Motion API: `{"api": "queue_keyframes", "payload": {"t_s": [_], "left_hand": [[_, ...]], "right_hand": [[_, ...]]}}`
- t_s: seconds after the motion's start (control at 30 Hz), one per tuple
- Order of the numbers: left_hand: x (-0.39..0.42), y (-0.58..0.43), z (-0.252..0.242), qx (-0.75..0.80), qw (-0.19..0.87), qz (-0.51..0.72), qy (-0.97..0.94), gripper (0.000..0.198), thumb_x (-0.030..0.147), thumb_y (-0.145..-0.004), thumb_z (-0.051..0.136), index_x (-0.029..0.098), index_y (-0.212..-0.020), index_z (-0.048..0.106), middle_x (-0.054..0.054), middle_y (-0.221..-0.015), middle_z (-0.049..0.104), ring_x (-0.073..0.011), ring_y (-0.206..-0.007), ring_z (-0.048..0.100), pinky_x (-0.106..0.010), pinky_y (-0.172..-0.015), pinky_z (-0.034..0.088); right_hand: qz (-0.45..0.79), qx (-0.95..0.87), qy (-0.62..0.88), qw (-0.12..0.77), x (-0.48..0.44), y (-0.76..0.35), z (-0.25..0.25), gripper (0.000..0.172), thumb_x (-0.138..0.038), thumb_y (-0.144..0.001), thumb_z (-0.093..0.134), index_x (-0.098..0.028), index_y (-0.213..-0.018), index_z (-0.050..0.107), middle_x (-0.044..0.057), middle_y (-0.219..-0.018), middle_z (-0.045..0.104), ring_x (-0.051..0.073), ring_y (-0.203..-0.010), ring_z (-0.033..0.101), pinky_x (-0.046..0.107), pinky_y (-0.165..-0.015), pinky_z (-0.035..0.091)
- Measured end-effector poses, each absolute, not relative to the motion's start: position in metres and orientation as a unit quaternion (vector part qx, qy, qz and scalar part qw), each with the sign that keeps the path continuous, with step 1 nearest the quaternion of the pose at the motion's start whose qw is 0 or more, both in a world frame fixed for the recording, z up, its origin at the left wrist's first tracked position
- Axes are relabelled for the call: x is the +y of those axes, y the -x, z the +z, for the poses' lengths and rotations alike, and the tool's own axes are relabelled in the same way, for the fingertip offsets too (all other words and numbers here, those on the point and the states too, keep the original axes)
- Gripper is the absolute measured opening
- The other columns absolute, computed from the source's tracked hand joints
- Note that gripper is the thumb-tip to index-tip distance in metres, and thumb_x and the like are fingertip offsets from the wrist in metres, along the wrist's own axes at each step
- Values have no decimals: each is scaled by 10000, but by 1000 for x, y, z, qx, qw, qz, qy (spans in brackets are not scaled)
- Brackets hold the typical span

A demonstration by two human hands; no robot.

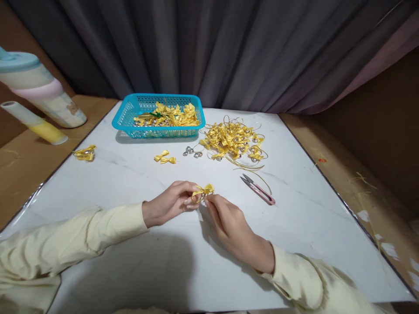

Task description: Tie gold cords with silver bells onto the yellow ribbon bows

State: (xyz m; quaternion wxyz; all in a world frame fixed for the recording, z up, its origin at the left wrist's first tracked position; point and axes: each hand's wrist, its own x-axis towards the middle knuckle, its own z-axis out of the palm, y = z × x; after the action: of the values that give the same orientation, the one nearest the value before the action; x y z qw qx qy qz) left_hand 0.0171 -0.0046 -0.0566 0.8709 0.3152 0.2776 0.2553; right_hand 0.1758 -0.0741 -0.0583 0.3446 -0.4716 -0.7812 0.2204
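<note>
Between my two hands, above the middle of the white tabletop, is a yellow ribbon bow with a thin gold cord and a small silvery bell-like piece. My left hand pinches the bow from its left side. The fingertips of my right hand are closed at the bow's lower right, by the cord and silvery piece; what exactly they pinch is partly hidden. Pink-handled thread snips lie to the right. Beyond my hands are a few loose yellow bows and several small silvery pieces.
A blue basket with yellow bows and silvery pieces stands at the back. Beside it lies a heap of corded bows. A small bow bundle rests at left. A tumbler and a tube stand beyond the left edge.
</note>
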Motion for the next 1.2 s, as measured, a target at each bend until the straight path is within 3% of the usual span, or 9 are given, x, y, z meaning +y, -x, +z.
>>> {"api": "queue_keyframes", "payload": {"t_s": [0.63,1.2], "left_hand": [[-5,-20,-56,296,867,263,-304,244,173,-754,560,119,-528,486,34,-521,380,-73,-507,304,-189,-506,305],[-6,-18,-59,289,864,263,-316,247,148,-770,547,127,-542,454,40,-524,355,-71,-513,298,-181,-512,298]], "right_hand": [[219,-768,492,347,-76,-170,-69,144,-75,-897,333,-198,-842,386,22,-743,541,133,-637,512,241,-567,407],[207,-768,493,353,-74,-169,-66,164,-68,-885,317,-195,-806,384,12,-680,517,128,-582,489,222,-533,382]]}}
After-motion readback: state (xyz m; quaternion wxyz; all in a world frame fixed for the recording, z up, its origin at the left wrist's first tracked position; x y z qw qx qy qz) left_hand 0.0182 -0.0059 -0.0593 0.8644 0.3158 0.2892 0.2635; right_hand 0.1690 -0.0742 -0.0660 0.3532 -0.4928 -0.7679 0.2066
